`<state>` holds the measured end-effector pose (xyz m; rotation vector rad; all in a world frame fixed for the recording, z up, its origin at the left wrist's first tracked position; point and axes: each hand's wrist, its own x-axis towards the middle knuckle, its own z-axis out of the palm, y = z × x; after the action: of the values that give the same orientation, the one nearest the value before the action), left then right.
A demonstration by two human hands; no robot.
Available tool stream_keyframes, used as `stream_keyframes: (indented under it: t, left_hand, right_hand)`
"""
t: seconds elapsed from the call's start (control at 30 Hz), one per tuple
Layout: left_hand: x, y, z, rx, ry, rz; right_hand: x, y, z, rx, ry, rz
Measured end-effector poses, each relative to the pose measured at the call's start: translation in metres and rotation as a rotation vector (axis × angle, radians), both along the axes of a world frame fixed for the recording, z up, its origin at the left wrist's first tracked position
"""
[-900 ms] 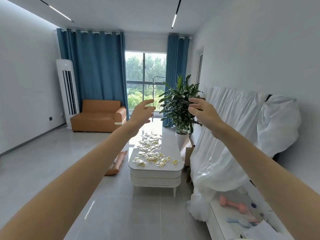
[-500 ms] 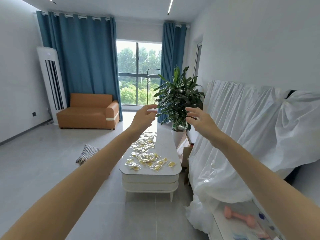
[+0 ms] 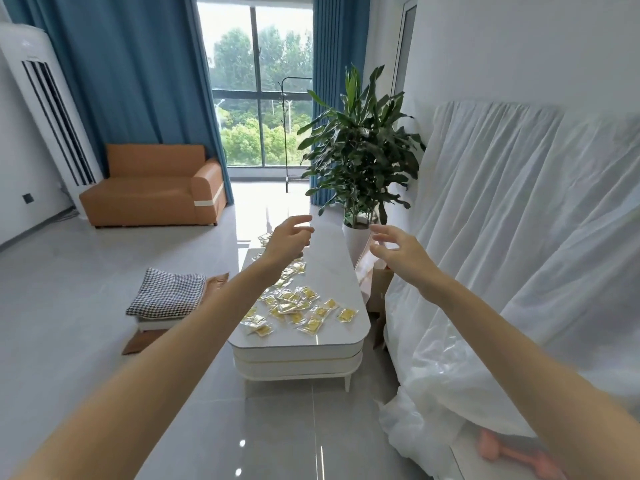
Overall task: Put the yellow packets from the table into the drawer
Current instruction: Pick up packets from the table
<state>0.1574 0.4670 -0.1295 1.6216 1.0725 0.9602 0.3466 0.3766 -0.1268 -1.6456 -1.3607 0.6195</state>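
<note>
Several yellow packets (image 3: 294, 308) lie scattered over the near half of a long white coffee table (image 3: 332, 282) in the middle of the room. The table's front (image 3: 298, 362) shows stacked rounded bands; no drawer stands pulled out. Both my arms stretch forward in the air. My left hand (image 3: 289, 239) hovers above the table's far part, fingers loosely spread and holding nothing. Out to the right of the table, my right hand (image 3: 398, 252) is up in the air with fingers spread, also holding nothing.
A sheet-covered sofa (image 3: 519, 237) runs along the table's right side. A potted plant (image 3: 360, 157) stands beyond the table. A checked cushion (image 3: 168, 294) lies on the floor at the left. An orange sofa (image 3: 156, 187) and a tall white air conditioner (image 3: 45, 109) stand at the back left.
The view has come closer to the table and tilted down. Both hands have sunk lower in the view, over the table's far end, still holding nothing.
</note>
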Motion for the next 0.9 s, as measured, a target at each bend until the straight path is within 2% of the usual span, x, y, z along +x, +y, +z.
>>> stream_keyframes:
  t: [0.47, 0.73, 0.9]
  left_hand:
    - [0.093, 0.239, -0.135, -0.251, 0.092, 0.117]
    - [0.107, 0.324, -0.232, -0.469, 0.170, 0.195]
    - [0.115, 0.378, -0.300, -0.576, 0.284, 0.138]
  right_hand:
    - [0.140, 0.269, -0.128, -0.256, -0.036, 0.134]
    - [0.165, 0.386, -0.210, -0.482, -0.005, 0.188]
    - [0.166, 0.447, -0.275, -0.635, 0.014, 0.174]
